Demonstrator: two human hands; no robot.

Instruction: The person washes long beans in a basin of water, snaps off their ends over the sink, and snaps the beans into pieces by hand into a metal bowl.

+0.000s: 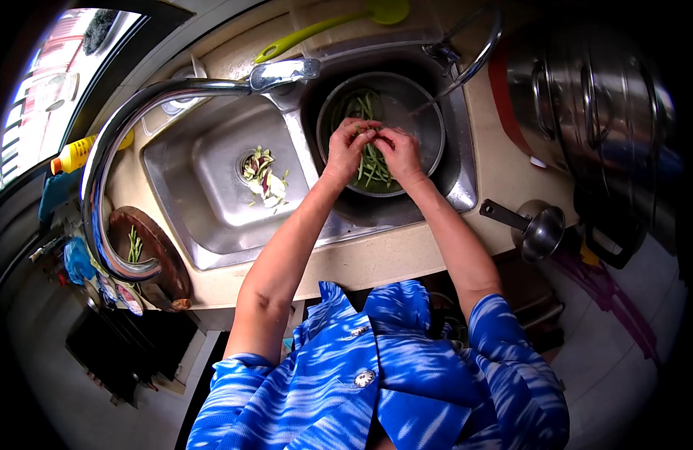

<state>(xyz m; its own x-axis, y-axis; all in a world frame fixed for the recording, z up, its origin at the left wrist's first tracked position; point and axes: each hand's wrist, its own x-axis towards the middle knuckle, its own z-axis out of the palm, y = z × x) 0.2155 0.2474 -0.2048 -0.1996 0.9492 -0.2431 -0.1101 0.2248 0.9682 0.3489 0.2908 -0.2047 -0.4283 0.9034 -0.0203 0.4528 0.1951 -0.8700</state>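
The green beans point(374, 166) lie inside the pot point(441, 139), directly below the hands and toward the pot's left side. Many near its close wall run lengthwise away from the person, slightly fanned; others bunch near the far left wall. The left hand point(346, 148) is nearer the far bunch, the right hand point(401, 155) nearer the pot's middle. Their fingertips meet above the beans, bent as if pinching; whether a bean is between them cannot be told. The beans look slim, green and fairly straight.
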